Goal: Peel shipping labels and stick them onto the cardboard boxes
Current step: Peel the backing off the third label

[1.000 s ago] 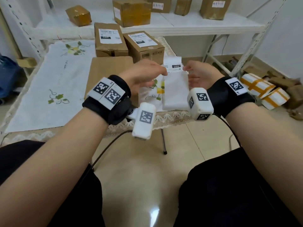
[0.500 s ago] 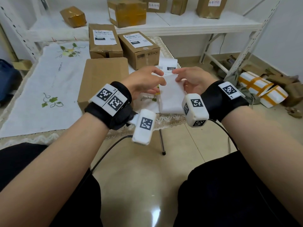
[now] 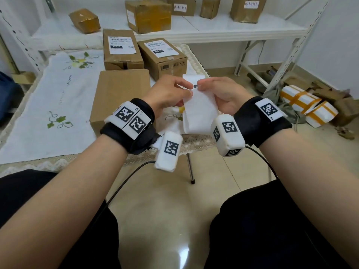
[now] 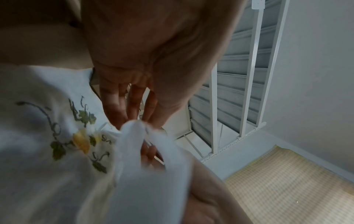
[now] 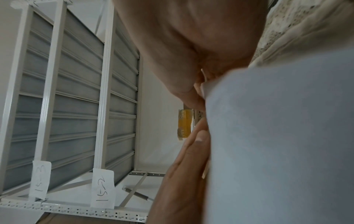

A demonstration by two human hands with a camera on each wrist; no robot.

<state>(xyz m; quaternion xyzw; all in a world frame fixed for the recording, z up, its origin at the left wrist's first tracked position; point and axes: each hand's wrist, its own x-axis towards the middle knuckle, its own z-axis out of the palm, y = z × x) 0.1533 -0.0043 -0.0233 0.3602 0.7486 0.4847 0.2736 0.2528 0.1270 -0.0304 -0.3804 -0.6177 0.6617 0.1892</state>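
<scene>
Both hands, left hand [image 3: 167, 94] and right hand [image 3: 223, 94], pinch the white paper shipping label [image 3: 200, 111]; peel slowly, keeping the backing taut.

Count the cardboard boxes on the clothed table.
3. Two labelled boxes stand at the back, one left, one right; a plain unlabelled box lies in front, beside the left hand. More boxes sit on the shelf behind.

- Left hand [image 4: 153, 45]: fingers [image 4: 114, 106] pinch top of white label strip [image 4: 145, 174].
- Embroidered cloth [image 4: 47, 136] at left.
- White shelf frame [image 4: 249, 91] at right.
</scene>
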